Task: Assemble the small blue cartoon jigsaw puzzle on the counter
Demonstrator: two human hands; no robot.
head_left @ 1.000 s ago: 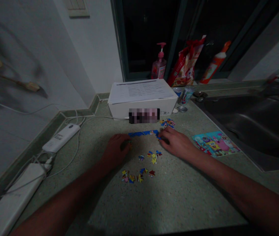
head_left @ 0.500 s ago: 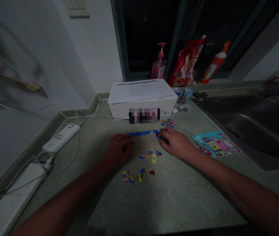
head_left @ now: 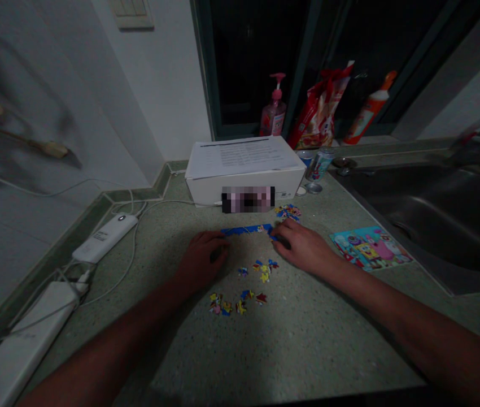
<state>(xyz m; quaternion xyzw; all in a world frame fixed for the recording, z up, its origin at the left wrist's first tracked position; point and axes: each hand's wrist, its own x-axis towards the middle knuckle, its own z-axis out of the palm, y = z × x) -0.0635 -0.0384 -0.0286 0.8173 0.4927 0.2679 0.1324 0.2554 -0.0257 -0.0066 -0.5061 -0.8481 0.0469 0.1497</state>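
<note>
A strip of joined jigsaw pieces [head_left: 247, 230], blue along its edge, lay flat on the desk [head_left: 308, 353], its long axis running left to right, just in front of a white box [head_left: 244, 189]. The left grip [head_left: 203, 261] sat curled at the strip's left end, and the right grip [head_left: 301, 247] lay at its right end, fingers bent down and touching it. Neither was spread wide, but I could not tell whether either pinched the strip. Loose pieces [head_left: 264, 271] lay in small clusters nearer me, with more [head_left: 288, 212] beyond the right grip. To the right lay a SpongeBob picture card [head_left: 369, 247], beside a steel sink [head_left: 428, 217]. The sheet [head_left: 242, 157] on the box was too small to read, and the box's label [head_left: 248, 199] was blurred out.
</note>
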